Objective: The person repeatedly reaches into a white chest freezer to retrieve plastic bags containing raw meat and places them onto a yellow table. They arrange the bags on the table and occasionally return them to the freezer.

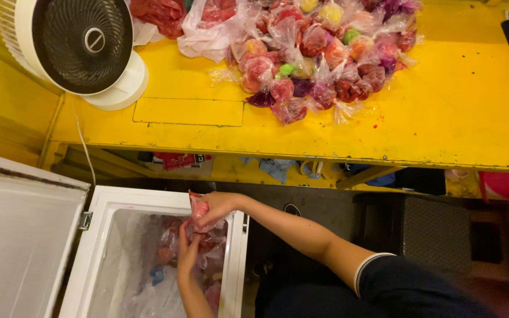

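Red-filled plastic bags (198,207) are being gripped in my right hand (216,203) over the open chest freezer (98,235), while my left hand (188,253) is steadying them with fingers spread; I'm judging the next move needs careful lowering among the frozen packs.

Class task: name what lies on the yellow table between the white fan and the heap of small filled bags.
Head view: between fan and bag heap, only bare yellow table.
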